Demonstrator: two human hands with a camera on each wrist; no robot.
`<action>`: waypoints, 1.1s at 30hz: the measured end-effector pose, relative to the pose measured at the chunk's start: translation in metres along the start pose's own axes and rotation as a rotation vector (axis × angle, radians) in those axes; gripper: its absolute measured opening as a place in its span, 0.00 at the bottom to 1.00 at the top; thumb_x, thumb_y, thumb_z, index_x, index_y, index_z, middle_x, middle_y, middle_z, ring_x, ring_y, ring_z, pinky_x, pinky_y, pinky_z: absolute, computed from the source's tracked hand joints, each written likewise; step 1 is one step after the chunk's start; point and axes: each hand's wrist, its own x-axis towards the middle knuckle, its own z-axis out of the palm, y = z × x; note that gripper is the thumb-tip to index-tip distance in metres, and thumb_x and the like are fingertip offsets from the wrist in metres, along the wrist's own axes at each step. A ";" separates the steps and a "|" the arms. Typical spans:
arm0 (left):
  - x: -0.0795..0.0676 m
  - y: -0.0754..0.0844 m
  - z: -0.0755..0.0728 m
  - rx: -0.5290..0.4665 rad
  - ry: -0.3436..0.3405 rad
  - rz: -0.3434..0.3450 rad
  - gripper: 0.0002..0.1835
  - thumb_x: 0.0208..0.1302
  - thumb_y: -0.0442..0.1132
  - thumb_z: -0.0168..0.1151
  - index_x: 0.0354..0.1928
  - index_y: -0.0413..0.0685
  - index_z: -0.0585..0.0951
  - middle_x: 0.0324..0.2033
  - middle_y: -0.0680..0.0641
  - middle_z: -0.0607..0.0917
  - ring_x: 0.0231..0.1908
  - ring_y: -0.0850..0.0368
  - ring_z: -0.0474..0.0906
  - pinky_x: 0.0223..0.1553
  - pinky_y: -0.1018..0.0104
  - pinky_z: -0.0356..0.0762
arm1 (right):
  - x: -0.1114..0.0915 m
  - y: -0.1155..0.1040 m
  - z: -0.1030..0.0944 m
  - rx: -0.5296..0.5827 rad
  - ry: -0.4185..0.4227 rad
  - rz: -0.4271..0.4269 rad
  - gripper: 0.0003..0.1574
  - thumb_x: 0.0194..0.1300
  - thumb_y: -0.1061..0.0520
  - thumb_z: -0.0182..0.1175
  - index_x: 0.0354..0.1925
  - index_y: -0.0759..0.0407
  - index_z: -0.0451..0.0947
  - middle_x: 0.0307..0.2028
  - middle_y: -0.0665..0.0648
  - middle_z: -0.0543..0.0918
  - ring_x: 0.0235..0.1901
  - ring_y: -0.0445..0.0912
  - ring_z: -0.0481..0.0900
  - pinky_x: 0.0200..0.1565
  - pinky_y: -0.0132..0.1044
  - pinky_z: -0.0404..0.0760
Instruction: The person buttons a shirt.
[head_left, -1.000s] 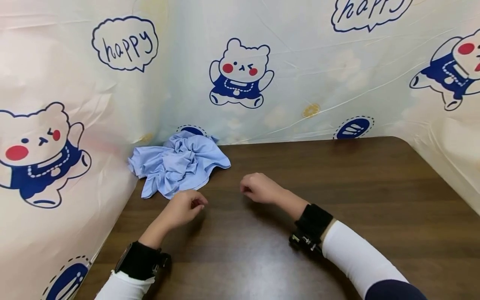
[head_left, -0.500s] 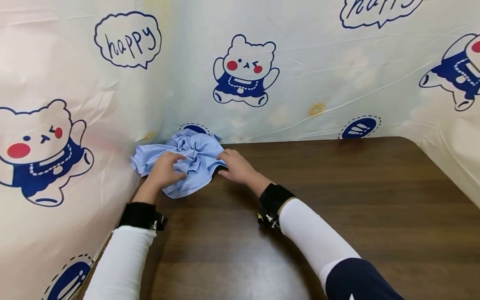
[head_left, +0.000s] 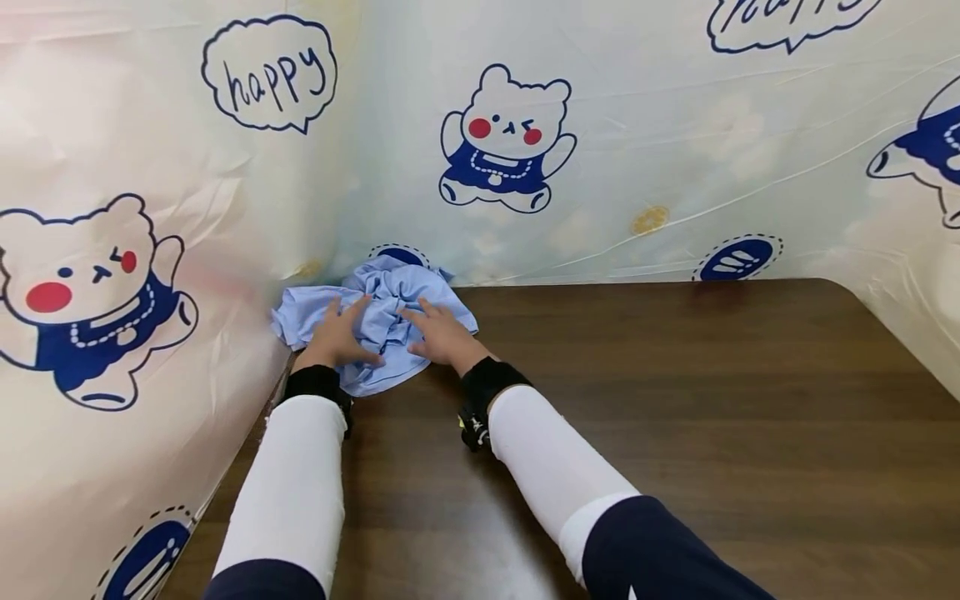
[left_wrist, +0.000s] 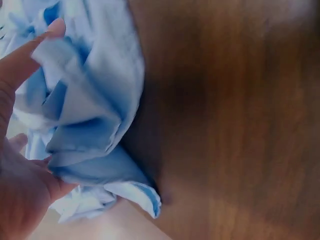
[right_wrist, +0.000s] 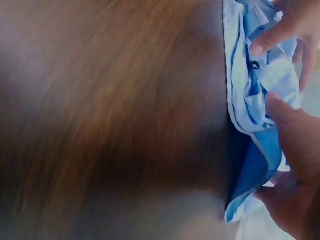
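Observation:
A crumpled light-blue shirt (head_left: 386,287) lies in a heap at the back left of the table, with a small dark button showing in the right wrist view. My left hand (head_left: 339,337) rests on its left front part, fingers spread. On the right side of the heap, my right hand (head_left: 442,335) touches the fabric, its fingers also apart. In the left wrist view, folds of the shirt (left_wrist: 95,95) lie across part of the left hand (left_wrist: 22,185). In the right wrist view, the right hand (right_wrist: 297,155) is beside the shirt's loose edge.
The brown wooden table (head_left: 637,400) stretches to the right and toward me. A pale curtain (head_left: 615,108) printed with bears hangs behind the table and along its left side, close to the shirt.
Both hands have moved forward from the middle of the table onto the shirt, and their fingers have spread. The shirt stays in the back left corner.

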 end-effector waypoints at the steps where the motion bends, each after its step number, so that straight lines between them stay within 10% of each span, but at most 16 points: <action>1: 0.001 0.003 0.002 0.006 -0.022 0.004 0.61 0.45 0.49 0.79 0.77 0.50 0.49 0.71 0.24 0.37 0.64 0.14 0.45 0.59 0.24 0.51 | 0.001 -0.001 0.000 -0.009 -0.016 0.016 0.42 0.72 0.45 0.55 0.77 0.40 0.48 0.77 0.59 0.43 0.73 0.61 0.46 0.68 0.52 0.58; 9: -0.003 0.019 0.009 0.045 -0.123 -0.016 0.57 0.47 0.50 0.78 0.75 0.48 0.55 0.72 0.27 0.48 0.67 0.24 0.49 0.62 0.30 0.53 | -0.004 0.003 0.008 -0.138 -0.213 0.197 0.37 0.72 0.37 0.49 0.75 0.26 0.49 0.77 0.50 0.47 0.74 0.60 0.40 0.67 0.63 0.50; 33: -0.027 0.047 0.032 0.194 -0.182 0.113 0.51 0.50 0.57 0.74 0.73 0.47 0.62 0.69 0.30 0.60 0.68 0.30 0.52 0.63 0.28 0.47 | -0.046 0.020 0.004 -0.205 -0.301 0.166 0.40 0.68 0.33 0.53 0.74 0.28 0.53 0.74 0.54 0.54 0.71 0.62 0.51 0.59 0.69 0.61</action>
